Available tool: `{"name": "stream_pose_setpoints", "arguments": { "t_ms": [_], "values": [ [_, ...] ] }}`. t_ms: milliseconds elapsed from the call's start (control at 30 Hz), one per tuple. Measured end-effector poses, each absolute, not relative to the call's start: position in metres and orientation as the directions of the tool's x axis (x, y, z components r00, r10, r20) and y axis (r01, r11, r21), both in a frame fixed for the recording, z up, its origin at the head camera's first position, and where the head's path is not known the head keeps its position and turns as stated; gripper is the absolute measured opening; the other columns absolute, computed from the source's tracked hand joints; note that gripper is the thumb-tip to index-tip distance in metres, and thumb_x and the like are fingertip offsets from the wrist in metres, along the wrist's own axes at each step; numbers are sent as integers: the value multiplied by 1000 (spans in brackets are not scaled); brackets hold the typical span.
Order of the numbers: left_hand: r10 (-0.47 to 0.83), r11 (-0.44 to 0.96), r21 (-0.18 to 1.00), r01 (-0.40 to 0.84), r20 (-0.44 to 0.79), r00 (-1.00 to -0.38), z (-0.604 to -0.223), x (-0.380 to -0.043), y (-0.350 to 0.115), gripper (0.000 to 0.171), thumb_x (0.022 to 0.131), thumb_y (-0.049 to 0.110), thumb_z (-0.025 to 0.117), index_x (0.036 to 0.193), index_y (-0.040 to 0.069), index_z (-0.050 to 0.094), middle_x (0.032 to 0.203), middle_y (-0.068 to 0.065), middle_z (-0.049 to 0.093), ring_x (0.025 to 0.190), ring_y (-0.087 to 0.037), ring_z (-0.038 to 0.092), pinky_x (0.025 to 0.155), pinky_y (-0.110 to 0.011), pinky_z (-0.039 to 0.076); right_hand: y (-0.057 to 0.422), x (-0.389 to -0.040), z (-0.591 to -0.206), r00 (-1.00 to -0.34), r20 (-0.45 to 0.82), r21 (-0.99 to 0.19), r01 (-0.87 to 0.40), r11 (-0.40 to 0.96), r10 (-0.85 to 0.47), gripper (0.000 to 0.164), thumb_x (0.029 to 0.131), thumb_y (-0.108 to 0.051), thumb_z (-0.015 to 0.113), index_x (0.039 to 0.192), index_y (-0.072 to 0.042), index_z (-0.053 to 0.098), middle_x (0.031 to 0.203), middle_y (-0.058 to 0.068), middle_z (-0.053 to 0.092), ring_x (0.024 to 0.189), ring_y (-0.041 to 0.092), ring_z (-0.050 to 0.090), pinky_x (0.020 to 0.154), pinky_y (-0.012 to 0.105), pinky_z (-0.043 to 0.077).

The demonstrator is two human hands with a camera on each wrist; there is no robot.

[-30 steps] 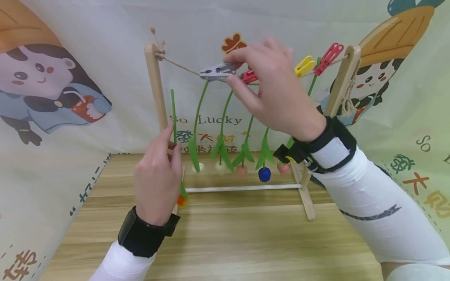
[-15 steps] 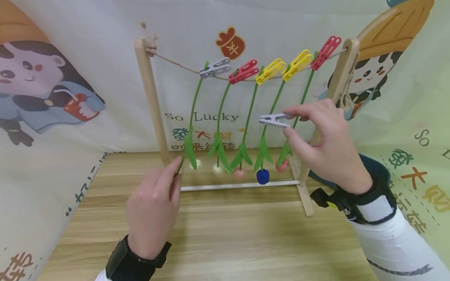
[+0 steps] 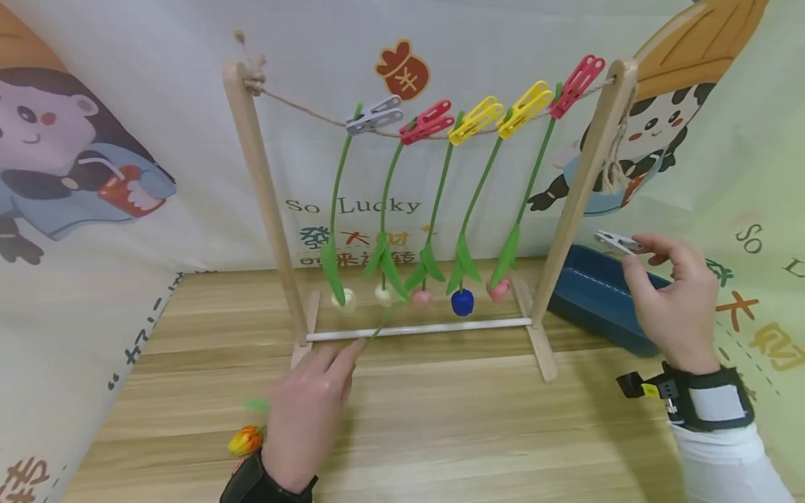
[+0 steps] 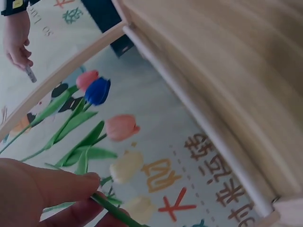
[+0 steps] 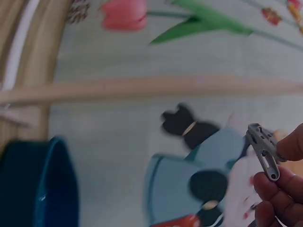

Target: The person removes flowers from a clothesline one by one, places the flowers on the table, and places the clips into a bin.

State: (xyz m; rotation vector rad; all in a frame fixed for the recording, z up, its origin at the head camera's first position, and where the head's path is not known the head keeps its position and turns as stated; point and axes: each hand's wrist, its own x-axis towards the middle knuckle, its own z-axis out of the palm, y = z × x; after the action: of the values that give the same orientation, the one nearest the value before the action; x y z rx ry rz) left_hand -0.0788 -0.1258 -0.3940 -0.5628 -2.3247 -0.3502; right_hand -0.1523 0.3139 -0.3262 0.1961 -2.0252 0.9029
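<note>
My left hand [image 3: 311, 405] pinches the green stem [image 4: 113, 209] of an artificial orange tulip [image 3: 247, 441], whose flower head lies toward me, left of the wrist. Over the blue bin at the right, my right hand [image 3: 679, 300] holds a grey clothespin [image 5: 263, 150] between thumb and fingers. Several tulips hang head down from a twine line, each clipped at the stem. From left to right the clips are a grey clothespin [image 3: 374, 117], a red clothespin [image 3: 428, 123], two yellow ones and another red one. Their flowers are white, white, pink, blue [image 3: 462, 302] and pink.
The twine runs between two wooden posts, the left post [image 3: 267, 188] and the right post [image 3: 575, 188]. A white rod [image 3: 421, 328] joins their feet low down. A dark blue bin [image 3: 591, 307] stands right of the rack on the wooden table [image 3: 440, 433]. Printed cloth hangs behind.
My right hand has moved from the line down and right to the bin, carrying the grey clothespin. My left hand has lowered toward me, tilting the orange tulip from upright.
</note>
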Motion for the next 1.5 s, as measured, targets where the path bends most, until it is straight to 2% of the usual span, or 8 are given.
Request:
{"name": "stream_pose_setpoints", "arguments": {
  "t_ms": [133, 300, 500, 667, 767, 967, 1167, 1500],
  "values": [
    [358, 859, 66, 507, 631, -688, -408, -82, -118, 41, 80, -8, 87, 116, 9, 78, 88, -8, 72, 70, -26, 68, 55, -37, 58, 338, -163, -344, -725, 654, -555, -264, 789, 217, 31, 99, -11, 67, 125, 5, 72, 112, 20, 71, 96, 17, 52, 80, 29, 31],
    [412, 843, 62, 534, 565, -715, -424, -86, -107, 39, 79, -10, 86, 111, 11, 79, 85, -6, 71, 69, -22, 66, 53, -33, 56, 360, -175, -362, -844, 498, -542, -122, 831, 200, 37, 105, -19, 60, 130, 6, 68, 119, 29, 67, 103, 44, 58, 73, 40, 38],
    [428, 849, 81, 523, 477, -768, -442, -91, -100, 35, 81, -9, 83, 107, 15, 82, 86, -3, 72, 74, -21, 67, 54, -33, 57, 375, -190, -380, -919, 374, -496, -84, 864, 125, 35, 104, -16, 62, 125, 12, 67, 114, 34, 66, 91, 43, 61, 71, 47, 43],
    [438, 852, 102, 513, 398, -806, -447, -93, -93, 29, 84, -6, 80, 103, 15, 81, 87, -3, 72, 78, -21, 69, 60, -37, 59, 386, -201, -390, -980, 183, -464, -21, 886, 73, 39, 105, -18, 59, 127, 13, 64, 122, 38, 64, 104, 53, 59, 81, 64, 38],
    [437, 857, 111, 504, 363, -823, -448, -94, -91, 24, 86, -3, 79, 102, 15, 81, 87, -2, 71, 78, -21, 69, 61, -38, 58, 391, -207, -394, -995, 65, -452, 33, 891, 70, 41, 106, -20, 58, 130, 12, 62, 126, 37, 62, 113, 56, 55, 83, 68, 33],
    [447, 861, 115, 495, 291, -846, -450, -95, -87, 19, 88, 1, 79, 98, 16, 81, 85, -1, 69, 79, -21, 67, 64, -38, 58, 395, -215, -397, -993, -70, -439, 119, 890, 98, 43, 104, -20, 60, 131, 14, 61, 128, 37, 61, 115, 58, 53, 87, 73, 32],
    [465, 862, 101, 497, 233, -854, -450, -96, -84, 18, 88, 2, 80, 97, 17, 82, 85, -2, 69, 78, -20, 67, 66, -38, 59, 399, -220, -402, -984, -143, -423, 159, 892, 107, 44, 105, -21, 60, 131, 15, 60, 132, 39, 59, 119, 61, 51, 92, 77, 31],
    [472, 862, 83, 501, 230, -851, -452, -94, -83, 18, 87, 0, 81, 95, 17, 81, 84, -2, 66, 78, -21, 65, 62, -39, 58, 400, -224, -408, -966, -226, -414, 211, 885, 125, 44, 105, -21, 58, 132, 14, 61, 139, 42, 53, 123, 63, 49, 95, 80, 33]
  ]
}}
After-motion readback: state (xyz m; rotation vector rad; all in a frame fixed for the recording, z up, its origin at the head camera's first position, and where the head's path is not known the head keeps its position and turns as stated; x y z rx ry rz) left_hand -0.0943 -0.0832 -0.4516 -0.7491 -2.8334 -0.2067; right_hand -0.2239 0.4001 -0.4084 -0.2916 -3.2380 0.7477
